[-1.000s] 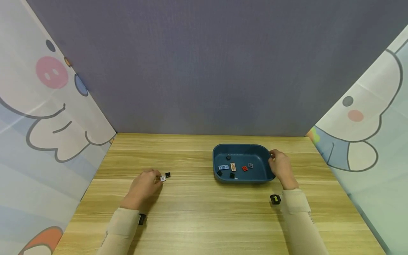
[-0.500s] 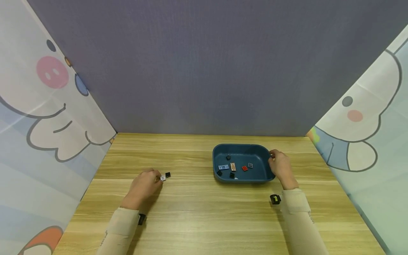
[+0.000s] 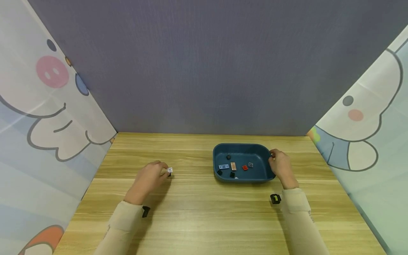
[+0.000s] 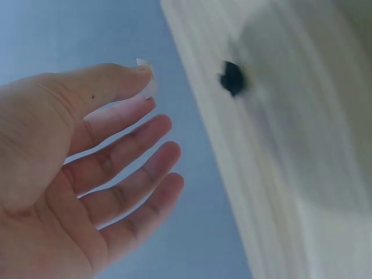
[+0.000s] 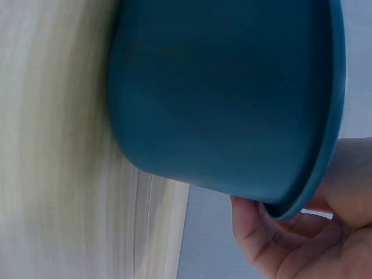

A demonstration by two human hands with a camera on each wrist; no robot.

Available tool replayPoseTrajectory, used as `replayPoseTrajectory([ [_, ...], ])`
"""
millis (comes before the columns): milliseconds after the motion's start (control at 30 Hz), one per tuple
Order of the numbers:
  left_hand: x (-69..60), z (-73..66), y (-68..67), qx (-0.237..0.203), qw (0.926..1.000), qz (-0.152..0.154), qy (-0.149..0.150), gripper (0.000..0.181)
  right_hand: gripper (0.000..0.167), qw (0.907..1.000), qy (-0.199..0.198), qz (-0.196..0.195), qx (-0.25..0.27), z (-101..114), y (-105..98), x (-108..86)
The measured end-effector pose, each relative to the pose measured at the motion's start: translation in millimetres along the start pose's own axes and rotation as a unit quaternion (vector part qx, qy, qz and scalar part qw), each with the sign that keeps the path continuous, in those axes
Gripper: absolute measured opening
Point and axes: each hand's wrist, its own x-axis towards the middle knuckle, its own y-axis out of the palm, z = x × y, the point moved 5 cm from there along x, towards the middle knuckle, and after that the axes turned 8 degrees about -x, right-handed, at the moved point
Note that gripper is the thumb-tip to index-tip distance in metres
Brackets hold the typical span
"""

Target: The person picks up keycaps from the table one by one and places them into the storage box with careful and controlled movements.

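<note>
My left hand (image 3: 149,179) pinches a small white square piece (image 3: 170,170) with dark marks between thumb and forefinger. In the left wrist view this white piece (image 4: 147,81) shows edge-on, and the other fingers are spread loosely. A small black piece (image 4: 232,79) lies on the table below it, mostly hidden by the hand and white piece in the head view. On the right, my right hand (image 3: 281,169) grips the right end of a dark blue plastic basin (image 3: 245,181). In the right wrist view, fingers (image 5: 250,232) curl beneath the rim of that basin (image 5: 215,116).
Inside the basin lie several small pieces: a pale blue strip (image 3: 224,166), a beige strip (image 3: 233,166), a red square (image 3: 245,168), a grey square (image 3: 250,165) and dark ones. A grey panel (image 3: 204,71) stands behind the wooden table (image 3: 204,219), with printed curtains at both sides.
My left hand has lifted the white piece off the table and shifted a little right and away, over the black piece. The right hand and basin have stayed put.
</note>
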Motion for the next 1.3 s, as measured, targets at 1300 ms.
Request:
replayPoseTrajectory([
  [1300,103.6,-196.0,86.7,-0.018,0.981,0.081,0.176,0.024,0.031,1.0,-0.004,-0.007,-0.002,-1,2,2.0],
])
